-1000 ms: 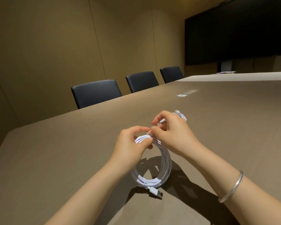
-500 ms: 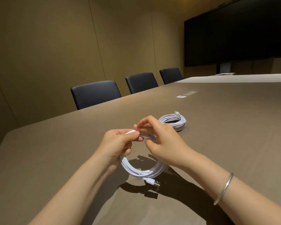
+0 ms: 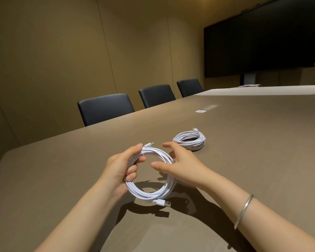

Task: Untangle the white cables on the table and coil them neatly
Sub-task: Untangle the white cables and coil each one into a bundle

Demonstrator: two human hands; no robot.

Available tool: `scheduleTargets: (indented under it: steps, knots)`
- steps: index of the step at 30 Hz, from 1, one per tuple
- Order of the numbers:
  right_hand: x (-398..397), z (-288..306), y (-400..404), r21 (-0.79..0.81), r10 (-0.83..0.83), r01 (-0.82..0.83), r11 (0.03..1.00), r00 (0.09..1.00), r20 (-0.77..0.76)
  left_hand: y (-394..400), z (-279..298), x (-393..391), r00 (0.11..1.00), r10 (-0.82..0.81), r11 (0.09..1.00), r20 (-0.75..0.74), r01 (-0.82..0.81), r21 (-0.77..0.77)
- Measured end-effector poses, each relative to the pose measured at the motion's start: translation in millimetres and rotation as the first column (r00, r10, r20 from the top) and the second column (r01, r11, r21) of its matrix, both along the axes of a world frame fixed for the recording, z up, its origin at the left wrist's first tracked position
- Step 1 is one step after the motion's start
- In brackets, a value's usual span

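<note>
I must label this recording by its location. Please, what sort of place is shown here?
Most likely a meeting room in an office: a long brown table, a row of dark chairs along its far side, and a large dark screen by the wall.

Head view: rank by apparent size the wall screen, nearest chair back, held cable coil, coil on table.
1. wall screen
2. nearest chair back
3. held cable coil
4. coil on table

The held coil is nearer the camera, so the two coils' true sizes stay unsure.
</note>
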State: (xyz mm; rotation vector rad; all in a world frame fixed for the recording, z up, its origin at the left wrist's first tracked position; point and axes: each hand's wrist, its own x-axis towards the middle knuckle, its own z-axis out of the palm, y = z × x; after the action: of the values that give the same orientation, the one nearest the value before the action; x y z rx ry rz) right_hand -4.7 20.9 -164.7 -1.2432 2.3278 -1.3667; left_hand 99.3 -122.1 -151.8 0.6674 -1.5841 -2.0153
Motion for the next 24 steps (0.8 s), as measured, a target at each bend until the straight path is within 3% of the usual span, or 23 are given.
scheduleTargets:
  steps: [3,6,8,11,15,18,24]
  knots:
    - [0,1,1,0.027,0.102,-0.110,0.994,0.970,0.222,-1,-2,-1,1.000,0.008,1.000,-0.020,-0.007,0.030]
    - [-1,0,4,0.026,0.171,-0.188,0.982,0.938,0.302,0,-3,-2,0.998,0.018,1.000,-0.062,-0.017,0.018]
    - [-3,-3,4,0.001,0.179,-0.190,0.982,0.927,0.329,2,-3,0,0.996,0.038,0.994,-0.085,-0.046,-0.095]
    - [-8,-8,1,-0.075,0.151,-0.134,0.988,0.938,0.312,14,3,2,0.989,0.031,0.935,-0.145,-0.080,-0.345]
    - [-14,-7,-1,-0.239,0.113,-0.074,0.968,0.982,0.152,37,16,6,0.970,0.052,0.759,-0.238,-0.193,-0.622]
    - [-12,-4,-1,-0.309,0.101,-0.058,0.949,0.987,0.123,49,19,10,0.942,0.043,0.668,-0.334,-0.276,-0.692]
    - [-11,-6,-3,-0.351,0.061,-0.032,0.936,0.995,0.073,57,18,12,0.913,0.028,0.635,-0.408,-0.331,-0.698]
